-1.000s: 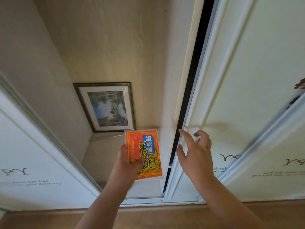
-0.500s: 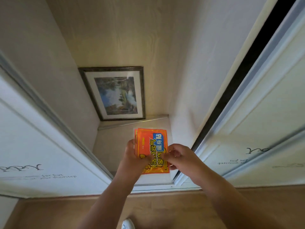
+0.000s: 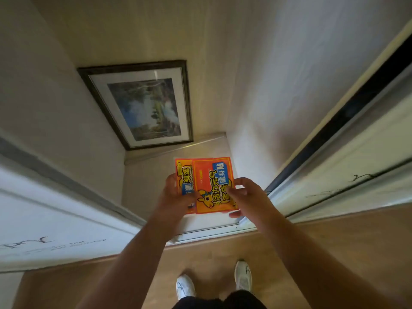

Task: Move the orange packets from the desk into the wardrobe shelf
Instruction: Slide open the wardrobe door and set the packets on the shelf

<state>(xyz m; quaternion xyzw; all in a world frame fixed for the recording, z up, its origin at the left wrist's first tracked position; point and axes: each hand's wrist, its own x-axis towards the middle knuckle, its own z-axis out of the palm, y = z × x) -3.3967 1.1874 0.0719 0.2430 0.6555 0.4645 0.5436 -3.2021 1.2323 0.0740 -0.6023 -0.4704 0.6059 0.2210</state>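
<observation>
**Glossy packets held over the wardrobe shelf**

Where the pale sliding doors (image 3: 55, 210) stand parted, the wood-grain wardrobe interior shows, a dark-framed rectangular landscape picture (image 3: 142, 105) leaning against its back wall on the flat, smooth shelf (image 3: 147, 186). Beneath lies tan wooden flooring (image 3: 312, 241) with two white shoes (image 3: 185, 286). Above the shelf, two flat, shiny orange packets (image 3: 211, 186) overlap; the left hand (image 3: 176, 197) grips the rear one, while the right hand (image 3: 247, 195) pinches the front one's lower right edge.

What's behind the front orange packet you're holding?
A second orange packet sticks out to the left behind the front packet. Only that strip shows; the rest, and any further packets, are covered.
</observation>
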